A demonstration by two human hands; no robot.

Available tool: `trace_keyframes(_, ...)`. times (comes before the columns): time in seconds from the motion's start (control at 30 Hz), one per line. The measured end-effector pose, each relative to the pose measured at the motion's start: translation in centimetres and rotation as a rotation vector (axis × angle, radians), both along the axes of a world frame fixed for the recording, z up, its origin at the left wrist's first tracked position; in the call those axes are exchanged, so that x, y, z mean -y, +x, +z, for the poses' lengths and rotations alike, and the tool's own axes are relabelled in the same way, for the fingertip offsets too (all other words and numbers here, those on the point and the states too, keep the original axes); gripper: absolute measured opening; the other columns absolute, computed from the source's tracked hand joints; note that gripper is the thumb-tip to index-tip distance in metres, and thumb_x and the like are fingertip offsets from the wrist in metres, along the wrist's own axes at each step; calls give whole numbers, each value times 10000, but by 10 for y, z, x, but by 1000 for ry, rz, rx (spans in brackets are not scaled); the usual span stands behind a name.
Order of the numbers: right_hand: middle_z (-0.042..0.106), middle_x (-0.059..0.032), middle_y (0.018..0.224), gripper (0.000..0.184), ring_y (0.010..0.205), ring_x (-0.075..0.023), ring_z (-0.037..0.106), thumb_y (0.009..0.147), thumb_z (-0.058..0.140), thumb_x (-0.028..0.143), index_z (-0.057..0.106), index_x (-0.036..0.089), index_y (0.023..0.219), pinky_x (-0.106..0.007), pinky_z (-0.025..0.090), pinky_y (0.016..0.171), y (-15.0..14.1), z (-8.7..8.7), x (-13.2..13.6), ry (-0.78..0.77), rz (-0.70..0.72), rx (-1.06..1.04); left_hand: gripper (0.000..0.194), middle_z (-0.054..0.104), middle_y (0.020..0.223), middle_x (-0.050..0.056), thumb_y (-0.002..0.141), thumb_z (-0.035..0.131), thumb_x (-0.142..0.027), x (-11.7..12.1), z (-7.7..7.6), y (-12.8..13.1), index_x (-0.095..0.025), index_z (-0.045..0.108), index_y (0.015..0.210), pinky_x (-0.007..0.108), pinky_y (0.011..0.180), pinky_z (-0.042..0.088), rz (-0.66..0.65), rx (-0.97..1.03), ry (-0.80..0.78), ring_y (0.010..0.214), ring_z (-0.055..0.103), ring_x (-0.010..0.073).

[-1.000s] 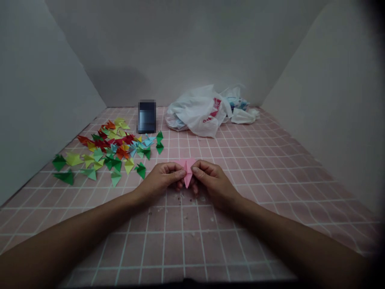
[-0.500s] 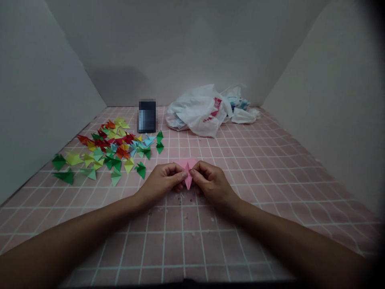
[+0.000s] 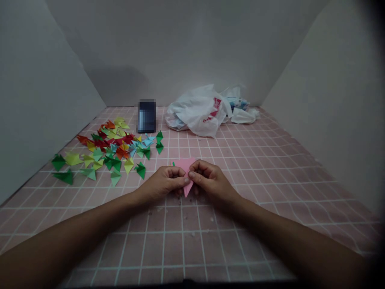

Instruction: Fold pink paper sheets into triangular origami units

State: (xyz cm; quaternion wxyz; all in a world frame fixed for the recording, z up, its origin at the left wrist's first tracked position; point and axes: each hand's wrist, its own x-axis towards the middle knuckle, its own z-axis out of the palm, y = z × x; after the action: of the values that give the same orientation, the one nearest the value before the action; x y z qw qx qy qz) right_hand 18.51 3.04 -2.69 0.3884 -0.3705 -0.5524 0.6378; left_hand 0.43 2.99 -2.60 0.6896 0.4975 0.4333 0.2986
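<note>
A small folded pink paper piece (image 3: 185, 166) is held low over the pink checked tabletop (image 3: 258, 176) at the middle of the view. My left hand (image 3: 164, 182) pinches its left side and my right hand (image 3: 209, 180) pinches its right side, thumbs meeting over the fold. Both hands are closed on the paper, and its pointed tip sticks out below my fingers. Part of the paper is hidden under my fingertips.
Several folded paper triangles (image 3: 111, 150) in green, yellow, red, orange and blue lie scattered at the left. A dark blurred box (image 3: 146, 116) stands behind them. Crumpled white plastic bags (image 3: 204, 108) lie at the back. Grey walls enclose three sides.
My thumbs have drawn closer together over the pink paper and pressed it down; the two upper flaps have flattened. Both hands shifted slightly toward me.
</note>
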Motion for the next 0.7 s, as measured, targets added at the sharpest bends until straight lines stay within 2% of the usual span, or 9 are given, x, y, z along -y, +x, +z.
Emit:
trace_keyframes(0.17, 515, 63, 492, 230, 423, -77, 444, 866, 617, 349, 519, 198, 725, -212, 314, 445, 0, 1, 2, 11, -15, 57, 278, 565, 548, -22, 752, 738, -389, 0, 0, 0, -161, 605, 663, 221, 526, 331, -22, -30, 21, 486, 480, 83)
trace_keyframes(0.3, 521, 55, 482, 276, 428, -81, 456, 915, 561, 395, 532, 195, 727, -216, 336, 457, 0, 2, 3, 16, -15, 58, 289, 550, 527, -24, 737, 742, -389, 0, 3, 0, -164, 591, 638, 222, 508, 301, -41, -31, 12, 474, 462, 82)
trace_keyframes(0.4, 552, 55, 548, 244, 432, -79, 468, 876, 617, 413, 542, 199, 786, -213, 343, 445, 0, 0, 1, -14, 18, -9, 297, 558, 535, -16, 721, 749, -407, 1, 5, 1, -163, 597, 647, 228, 511, 302, -57, -40, -2, 481, 467, 89)
trace_keyframes(0.5, 536, 66, 519, 225, 405, -71, 438, 828, 668, 373, 538, 198, 773, -202, 299, 415, -1, 0, 1, -29, 31, -6, 322, 549, 539, -20, 693, 766, -412, 2, 8, 1, -164, 570, 631, 228, 508, 295, -84, -61, -26, 480, 460, 86)
trace_keyframes(0.7, 506, 72, 461, 257, 374, -66, 414, 847, 641, 362, 512, 199, 697, -198, 289, 396, -1, 1, 2, 26, -85, 95, 339, 527, 510, -40, 693, 753, -414, 1, 12, 2, -168, 533, 616, 218, 485, 266, -116, -114, -15, 453, 421, 70)
